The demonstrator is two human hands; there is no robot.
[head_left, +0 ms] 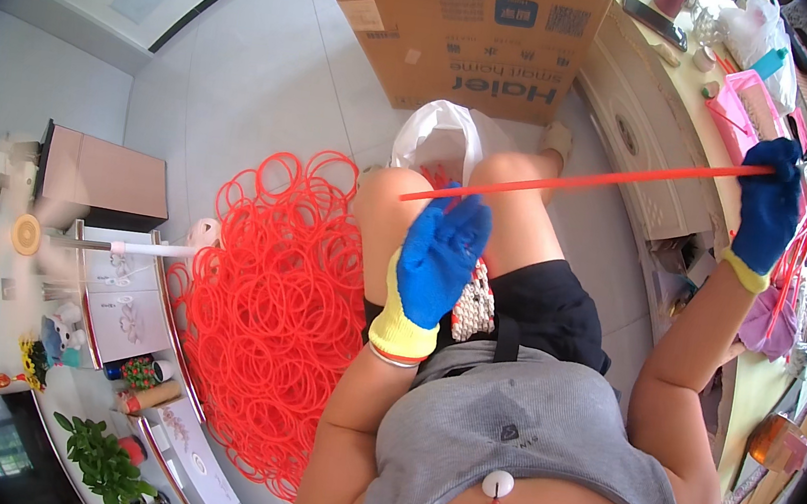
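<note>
Blue-and-yellow gloves [440, 267], red rod [583, 181], red rings [265, 316].

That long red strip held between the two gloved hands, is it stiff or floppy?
The red strip looks fairly stiff: it spans straight between left hand and right hand without sagging. Probably bendable though, since the red rings on the floor look like the same material.

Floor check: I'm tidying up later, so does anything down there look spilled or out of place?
Yes. A big heap of red rings sprawls loose over the tiled floor beside the person's knee, not in any container. Above it, the left hand and right hand, both gloved, hold a long red rod.
</note>
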